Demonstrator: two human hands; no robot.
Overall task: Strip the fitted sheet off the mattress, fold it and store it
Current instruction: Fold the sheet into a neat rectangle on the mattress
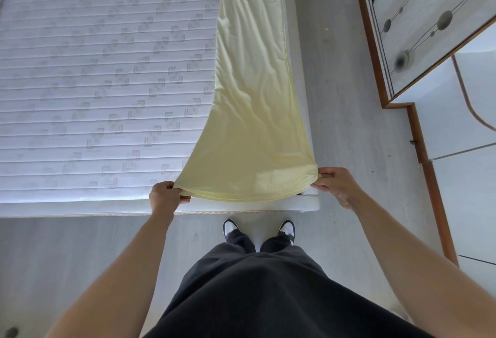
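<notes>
Folding is under way: the pale yellow fitted sheet (249,101) lies as a long strip along the right edge of the bare white quilted mattress (94,82). Left hand (163,198) and right hand (334,183) each pinch a near corner. Next, probably carrying this end forward to halve it.

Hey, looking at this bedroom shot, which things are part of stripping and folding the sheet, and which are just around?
Part of the job:
- pale yellow fitted sheet, folded into a long strip along the bed's right side
- white quilted mattress, mostly bare
- left hand and right hand, each pinching a near corner of the sheet

Just around:
- wood-trimmed mirrored wardrobe door
- grey floor
- black-and-white shoes
</notes>
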